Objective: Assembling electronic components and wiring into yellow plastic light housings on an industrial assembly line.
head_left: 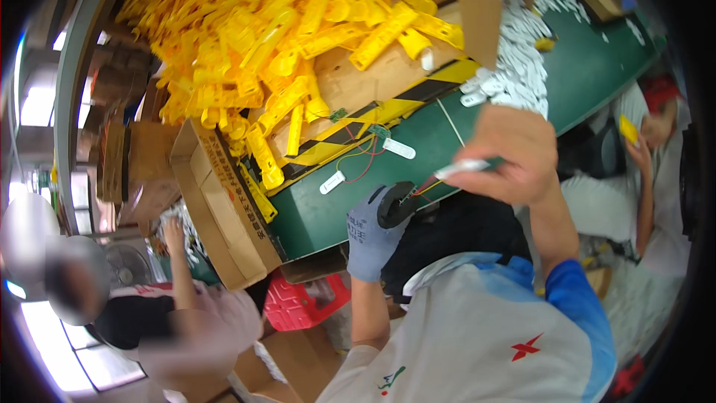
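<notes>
My left hand (367,235), in a grey glove with black fingertips, is closed at the table's near edge. Between its fingers a small circuit board (408,196) partly shows, with thin red and yellow wires (426,185) running from it. Bare and pinched closed, my right hand (520,151) grips a white plastic piece (464,167) at the wires' other end. Just beyond my left hand, another small circuit board (380,131) lies by the striped edge. Its wires lead to two white oblong pieces (399,148) on the green tabletop (313,224).
Yellow plastic casings (253,37) are heaped on a wooden board with black-yellow edging (418,97). White pieces (514,67) pile up at right by a cardboard box (492,0). Left stand an open carton (227,213) and a red stool (302,302). Co-workers sit on both sides.
</notes>
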{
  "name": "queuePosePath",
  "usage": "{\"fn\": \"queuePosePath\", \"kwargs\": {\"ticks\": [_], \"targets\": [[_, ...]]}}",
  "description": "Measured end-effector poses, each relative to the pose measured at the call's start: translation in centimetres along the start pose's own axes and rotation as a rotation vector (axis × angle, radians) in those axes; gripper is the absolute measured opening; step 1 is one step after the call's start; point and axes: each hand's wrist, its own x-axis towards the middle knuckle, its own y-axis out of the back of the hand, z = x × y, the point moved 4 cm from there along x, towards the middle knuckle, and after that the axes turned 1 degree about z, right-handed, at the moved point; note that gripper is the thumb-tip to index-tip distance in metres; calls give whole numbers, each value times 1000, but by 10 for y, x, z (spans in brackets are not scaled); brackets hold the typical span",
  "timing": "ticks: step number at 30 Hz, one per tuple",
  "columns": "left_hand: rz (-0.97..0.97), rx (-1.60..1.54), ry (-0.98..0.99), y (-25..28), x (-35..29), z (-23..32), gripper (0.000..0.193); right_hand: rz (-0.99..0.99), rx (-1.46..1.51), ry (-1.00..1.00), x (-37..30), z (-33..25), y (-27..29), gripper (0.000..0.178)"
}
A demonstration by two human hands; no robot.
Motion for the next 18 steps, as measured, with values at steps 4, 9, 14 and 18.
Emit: {"fn": "queuePosePath", "kwargs": {"ticks": [4, 9, 14, 18], "targets": [[-309, -71, 35, -10, -14, 3, 30, -274, 252, -166, 36, 28, -51, 39], [-414, -484, 139, -31, -29, -11, 27, -528, 282, -329, 26, 73, -112, 33], [230, -1243, 239, -43, -32, -16, 20, -150, 427, -591, -30, 62, -112, 29], [403, -1413, 108, -54, -24, -25, 32, 37, 684, -797, -100, 49, -104, 25]]}}
